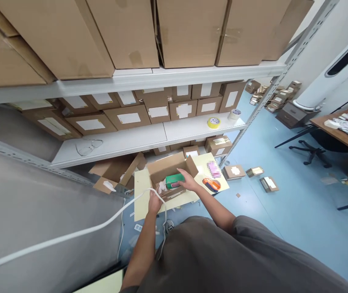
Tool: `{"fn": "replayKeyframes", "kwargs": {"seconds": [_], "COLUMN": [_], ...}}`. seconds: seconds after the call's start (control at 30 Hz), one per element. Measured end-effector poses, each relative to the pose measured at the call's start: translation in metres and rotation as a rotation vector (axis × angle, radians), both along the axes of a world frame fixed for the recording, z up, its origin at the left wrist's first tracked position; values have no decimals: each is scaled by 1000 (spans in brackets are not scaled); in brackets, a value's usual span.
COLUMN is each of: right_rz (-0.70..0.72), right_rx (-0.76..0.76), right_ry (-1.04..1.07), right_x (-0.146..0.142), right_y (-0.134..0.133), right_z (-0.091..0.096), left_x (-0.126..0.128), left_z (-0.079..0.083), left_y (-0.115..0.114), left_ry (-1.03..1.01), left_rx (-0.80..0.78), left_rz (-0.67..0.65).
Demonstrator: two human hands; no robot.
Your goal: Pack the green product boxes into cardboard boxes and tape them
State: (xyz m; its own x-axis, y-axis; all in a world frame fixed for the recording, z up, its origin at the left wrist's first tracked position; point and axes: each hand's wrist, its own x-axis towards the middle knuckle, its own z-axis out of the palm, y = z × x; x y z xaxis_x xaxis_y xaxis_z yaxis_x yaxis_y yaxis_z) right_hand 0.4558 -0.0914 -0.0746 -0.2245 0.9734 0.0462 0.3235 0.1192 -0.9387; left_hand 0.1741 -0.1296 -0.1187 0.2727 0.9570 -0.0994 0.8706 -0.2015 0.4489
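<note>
An open cardboard box [166, 165] stands on a pale yellow board, with crumpled white paper [162, 186] inside. My right hand [187, 182] reaches into it, thumb and fingers closed on a small green box [172, 179] with a dark pinkish patch at its lower edge. At the near left corner of the cardboard box, my left hand [154, 202] grips its wall; some of its fingers are hidden. A white cable [109, 221] crosses the view in front of the left hand. To the right, an orange and dark-blue tool [211, 184] lies on the pale yellow board [143, 205].
A metal shelf [137, 143] holding labelled cartons rises just beyond the box. Eyeglasses [88, 147], yellow tape [213, 123] and another roll [234, 114] rest on it. An open carton [112, 173] sits at left; several small cartons [234, 172] lie on the blue floor.
</note>
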Motion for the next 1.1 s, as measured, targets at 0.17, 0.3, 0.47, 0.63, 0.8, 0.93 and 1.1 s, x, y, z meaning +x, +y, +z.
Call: {"fn": "replayKeyframes", "kwargs": {"seconds": [0.17,0.3,0.47,0.63,0.8,0.93,1.1], "right_rz": [166,305,510,745,972,1128,1281], "right_rx": [63,106,105,71,69,85,122], "right_ry": [31,76,124,123,107,107,144], "right_x": [5,-7,-32,-74,-118,-155,-206], "right_y": [-14,-41,-90,-153,-225,-283,-381], "right_z": [11,12,11,8,8,9,17], "left_x": [20,32,45,53,72,97,128], "left_z": [9,20,41,55,50,39,24], "left_y": [-56,-122,-229,-347,-464,-547,-646], "left_ry": [-10,28,-8,0,32,50,13], "left_rx": [60,54,67,105,98,98,35], "left_rz": [193,387,627,809,1040,1230,1434]}}
